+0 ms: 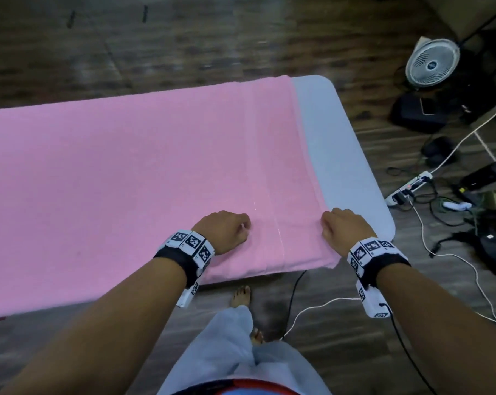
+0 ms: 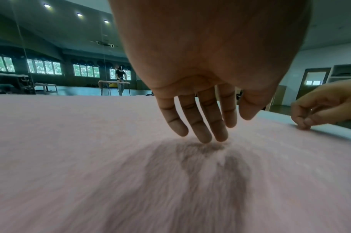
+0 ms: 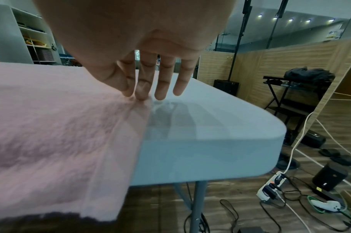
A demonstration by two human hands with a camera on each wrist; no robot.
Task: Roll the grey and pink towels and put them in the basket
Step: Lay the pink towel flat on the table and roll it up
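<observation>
So far the pink towel [image 1: 132,166] lies flat, unrolled, on the worktop [image 1: 341,155]; left hand [image 1: 222,232] rests relaxed fingertips on it, right hand [image 1: 345,230] pinches its edge; no basket visible

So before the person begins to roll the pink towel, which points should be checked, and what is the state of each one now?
1. Pink towel lies flat on the table: ok.
2. Right hand pinches the towel's right edge: ok, seen from the right wrist.
3. Left hand has a grip: not ok, straight fingertips only touch the cloth.
4. Near hem on the table: not ok, it hangs over the front edge.
5. Grey towel ready: cannot tell, not in view.
6. Basket within reach: cannot tell, not in view.
</observation>
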